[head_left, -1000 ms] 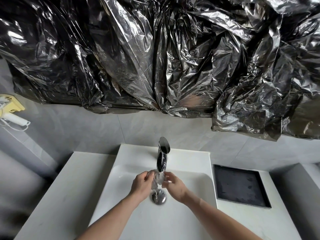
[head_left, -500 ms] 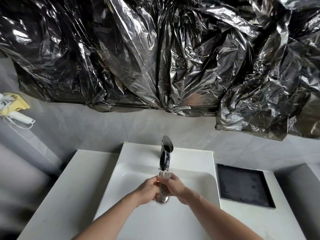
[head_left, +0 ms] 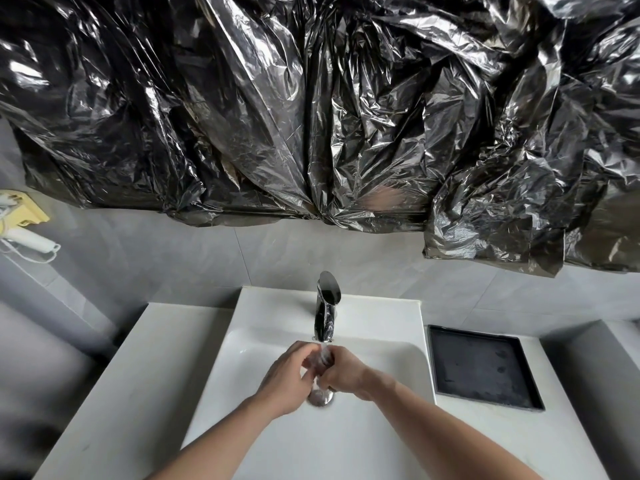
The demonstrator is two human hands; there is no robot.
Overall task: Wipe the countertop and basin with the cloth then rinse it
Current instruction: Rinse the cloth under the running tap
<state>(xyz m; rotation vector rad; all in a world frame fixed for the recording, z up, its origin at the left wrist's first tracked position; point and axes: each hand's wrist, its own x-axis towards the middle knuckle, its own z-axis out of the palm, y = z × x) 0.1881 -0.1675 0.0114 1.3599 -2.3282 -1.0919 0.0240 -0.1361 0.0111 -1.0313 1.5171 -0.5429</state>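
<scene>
Both hands meet over the white basin (head_left: 388,362), right under the spout of the chrome faucet (head_left: 326,311). My left hand (head_left: 287,379) and my right hand (head_left: 348,374) press together around a small pale wet cloth (head_left: 321,359), and only a sliver of it shows between the fingers. A thin stream of water falls onto it. The round metal drain (head_left: 320,399) peeks out just below the hands. The white countertop (head_left: 138,393) runs along both sides of the basin.
A square black tray (head_left: 481,368) lies on the counter to the right of the basin. Crinkled black plastic sheeting (head_left: 311,116) covers the wall above. A white hair dryer (head_left: 29,239) hangs on the left wall. Grey tiled walls close in both sides.
My hands came together from slightly apart and now squeeze the cloth under the stream. The view shifted a little, so the basin sits slightly further right.
</scene>
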